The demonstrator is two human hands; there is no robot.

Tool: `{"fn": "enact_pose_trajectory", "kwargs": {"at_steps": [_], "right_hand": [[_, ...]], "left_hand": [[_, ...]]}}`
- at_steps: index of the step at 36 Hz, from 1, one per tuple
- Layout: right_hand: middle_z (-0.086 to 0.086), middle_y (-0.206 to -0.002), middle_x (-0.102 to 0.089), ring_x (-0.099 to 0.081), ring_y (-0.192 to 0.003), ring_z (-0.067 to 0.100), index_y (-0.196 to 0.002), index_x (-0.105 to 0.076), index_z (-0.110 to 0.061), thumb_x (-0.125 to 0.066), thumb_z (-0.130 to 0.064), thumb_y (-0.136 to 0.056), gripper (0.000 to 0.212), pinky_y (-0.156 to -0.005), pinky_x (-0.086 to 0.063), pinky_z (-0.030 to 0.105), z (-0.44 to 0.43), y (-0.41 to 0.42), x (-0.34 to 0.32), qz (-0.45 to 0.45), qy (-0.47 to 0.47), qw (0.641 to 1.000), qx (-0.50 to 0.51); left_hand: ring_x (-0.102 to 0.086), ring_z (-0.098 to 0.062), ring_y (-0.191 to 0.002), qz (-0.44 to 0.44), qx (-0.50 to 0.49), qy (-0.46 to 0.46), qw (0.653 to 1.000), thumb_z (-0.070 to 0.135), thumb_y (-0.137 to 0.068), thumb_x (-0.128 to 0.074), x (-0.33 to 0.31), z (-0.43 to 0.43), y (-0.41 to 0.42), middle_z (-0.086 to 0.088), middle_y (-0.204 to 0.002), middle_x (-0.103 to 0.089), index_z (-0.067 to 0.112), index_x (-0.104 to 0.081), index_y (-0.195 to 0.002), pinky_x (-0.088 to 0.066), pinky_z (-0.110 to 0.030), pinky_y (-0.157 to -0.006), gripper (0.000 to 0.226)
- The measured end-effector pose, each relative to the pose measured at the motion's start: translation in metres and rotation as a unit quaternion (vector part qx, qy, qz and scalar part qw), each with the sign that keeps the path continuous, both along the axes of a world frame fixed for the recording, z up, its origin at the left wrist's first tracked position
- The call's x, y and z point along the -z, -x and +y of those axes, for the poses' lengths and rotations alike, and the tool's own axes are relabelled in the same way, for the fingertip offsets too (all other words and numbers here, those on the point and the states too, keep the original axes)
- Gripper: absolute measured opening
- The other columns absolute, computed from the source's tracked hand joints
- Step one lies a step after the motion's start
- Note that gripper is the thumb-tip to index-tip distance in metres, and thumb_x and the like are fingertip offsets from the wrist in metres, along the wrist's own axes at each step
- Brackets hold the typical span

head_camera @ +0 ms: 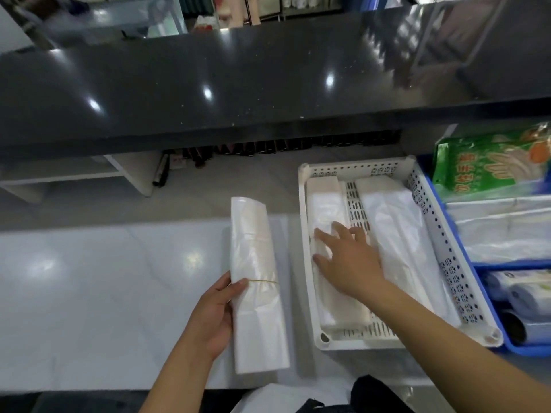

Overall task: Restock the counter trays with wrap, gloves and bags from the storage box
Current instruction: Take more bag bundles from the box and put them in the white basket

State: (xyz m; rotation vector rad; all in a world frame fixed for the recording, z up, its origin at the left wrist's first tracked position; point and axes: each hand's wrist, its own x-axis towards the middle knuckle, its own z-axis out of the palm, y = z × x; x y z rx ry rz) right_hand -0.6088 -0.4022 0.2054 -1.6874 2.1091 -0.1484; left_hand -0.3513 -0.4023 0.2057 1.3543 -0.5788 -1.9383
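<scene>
A white perforated tray stands on the white counter, right of centre. Two stacks of folded white plastic bags lie in it, one on the left and one on the right. My right hand rests flat with fingers spread on the left stack. My left hand grips a long bundle of white bags tied with a rubber band, held just left of the tray above the counter.
A blue storage box stands right of the tray, holding rolls of wrap, clear film and a green pack of gloves. A raised black counter ledge runs along the far side. The white counter stretches left.
</scene>
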Motion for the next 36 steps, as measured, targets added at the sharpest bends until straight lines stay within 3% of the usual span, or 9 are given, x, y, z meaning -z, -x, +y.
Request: {"fn": "enact_pose_trajectory", "kwargs": {"at_steps": [6, 9, 13, 16, 18, 21, 25, 31, 36], "right_hand": [[-0.005, -0.158, -0.029, -0.024, -0.14, 0.036, -0.146, -0.035, -0.043, -0.041, -0.046, -0.097, 0.049, -0.105, -0.039, 0.049, -0.004, 0.004, 0.0, 0.016, -0.022, 1.0, -0.013], [-0.007, -0.157, -0.032, -0.026, -0.142, 0.032, -0.142, -0.042, -0.044, -0.041, -0.044, -0.098, 0.044, -0.111, -0.034, 0.048, -0.009, 0.009, -0.018, -0.008, -0.059, 0.998, -0.011], [-0.017, -0.132, -0.059, -0.048, -0.126, 0.01, -0.12, -0.064, -0.038, -0.057, -0.048, -0.092, 0.031, -0.105, -0.038, 0.034, 0.005, 0.001, -0.053, -0.138, 0.083, 0.986, 0.045], [-0.024, -0.117, -0.067, -0.06, -0.11, -0.004, -0.111, -0.069, -0.045, -0.073, -0.058, -0.073, 0.041, -0.095, -0.048, 0.028, 0.03, -0.02, -0.08, -0.366, 0.087, 0.92, 0.11], [-0.011, -0.112, -0.073, -0.069, -0.103, 0.008, -0.113, -0.07, -0.041, -0.082, -0.049, -0.066, 0.049, -0.091, -0.056, 0.038, 0.039, -0.037, -0.092, -0.505, 0.023, 0.856, 0.105], [0.009, -0.112, -0.073, -0.071, -0.101, 0.024, -0.119, -0.069, -0.03, -0.082, -0.025, -0.074, 0.047, -0.078, -0.059, 0.039, 0.043, -0.057, -0.104, -0.606, 0.015, 0.79, 0.091], [0.017, -0.107, -0.074, -0.072, -0.097, 0.034, -0.113, -0.072, -0.02, -0.077, -0.009, -0.078, 0.037, -0.069, -0.059, 0.04, 0.038, -0.064, -0.116, -0.616, 0.099, 0.763, 0.169], [0.016, -0.089, -0.076, -0.074, -0.079, 0.031, -0.107, -0.072, -0.017, -0.07, 0.003, -0.082, 0.032, -0.058, -0.058, 0.037, 0.047, -0.053, -0.117, -0.525, 0.188, 0.789, 0.258], [0.011, -0.087, -0.077, -0.075, -0.076, 0.028, -0.106, -0.07, -0.021, -0.07, -0.001, -0.083, 0.03, -0.054, -0.058, 0.034, 0.055, -0.03, -0.118, -0.497, 0.13, 0.82, 0.254]], "left_hand": [[-0.068, -0.032, -0.11, 0.026, 0.019, 0.033, 0.999, 0.009, -0.087, -0.064, -0.014, -0.012, -0.002, -0.016, -0.126, -0.069, 0.015, -0.071, -0.12, -0.057, -0.042, -0.091, 0.034], [-0.067, -0.033, -0.111, 0.036, 0.061, 0.066, 0.995, 0.013, -0.085, -0.068, -0.025, -0.018, -0.007, -0.017, -0.127, -0.068, 0.014, -0.069, -0.123, -0.058, -0.04, -0.089, 0.038], [-0.066, -0.036, -0.113, 0.067, 0.121, 0.108, 0.985, 0.016, -0.077, -0.076, -0.041, -0.026, -0.017, -0.02, -0.128, -0.066, 0.012, -0.067, -0.124, -0.057, -0.04, -0.089, 0.048], [-0.067, -0.036, -0.111, 0.092, 0.143, 0.132, 0.977, 0.011, -0.077, -0.076, -0.055, -0.032, -0.017, -0.024, -0.129, -0.065, 0.008, -0.068, -0.123, -0.057, -0.04, -0.087, 0.047], [-0.066, -0.037, -0.114, 0.103, 0.159, 0.145, 0.971, 0.01, -0.077, -0.076, -0.067, -0.035, -0.011, -0.022, -0.128, -0.066, 0.009, -0.068, -0.124, -0.057, -0.04, -0.086, 0.048], [-0.067, -0.037, -0.112, 0.124, 0.179, 0.154, 0.964, 0.012, -0.078, -0.076, -0.084, -0.041, 0.001, -0.02, -0.126, -0.068, 0.011, -0.069, -0.122, -0.057, -0.042, -0.086, 0.045], [-0.069, -0.031, -0.111, 0.088, 0.22, 0.181, 0.954, 0.018, -0.082, -0.076, -0.101, -0.049, 0.018, -0.011, -0.123, -0.071, 0.02, -0.07, -0.121, -0.058, -0.04, -0.084, 0.039], [-0.075, -0.017, -0.089, -0.058, 0.269, 0.236, 0.932, 0.013, -0.079, -0.082, -0.102, -0.05, 0.042, 0.003, -0.097, -0.076, 0.038, -0.074, -0.11, -0.063, -0.037, -0.068, 0.041], [-0.075, -0.016, -0.078, -0.089, 0.274, 0.239, 0.927, 0.002, -0.079, -0.077, -0.091, -0.037, 0.07, -0.007, -0.098, -0.072, 0.029, -0.072, -0.115, -0.06, -0.032, -0.06, 0.044]]}}
